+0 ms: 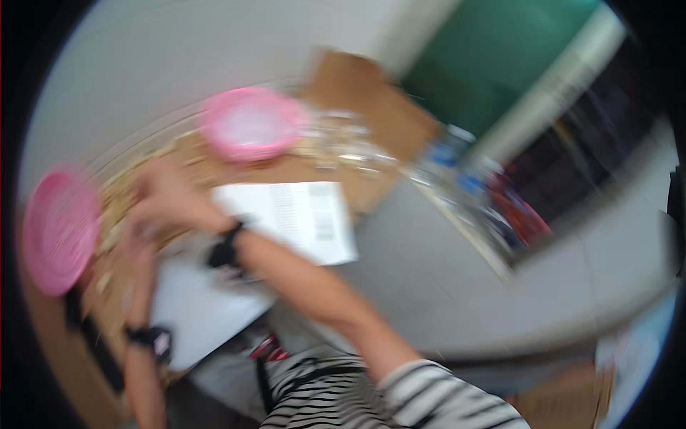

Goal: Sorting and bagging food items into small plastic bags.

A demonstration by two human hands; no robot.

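Motion blurs the whole picture. My right hand (171, 196) reaches across to the left side of the brown table surface (375, 193), over a scatter of small pale pieces (118, 196). Just below it, and close enough to overlap, is my left hand (140, 239). The fingers of both are smeared, and whatever they may hold cannot be made out. A pink round basin (63, 232) stands at the far left, near the hands. Under my forearms lie a plain white sheet (200, 307) and a printed white sheet (300, 218).
A second pink basin (254, 125) with a whitish inside stands at the back, beside several small clear packets (350, 146). Blue-tinted bottles (450, 146) and a red item (525, 207) are on the right. A cardboard box (564, 400) sits at the lower right.
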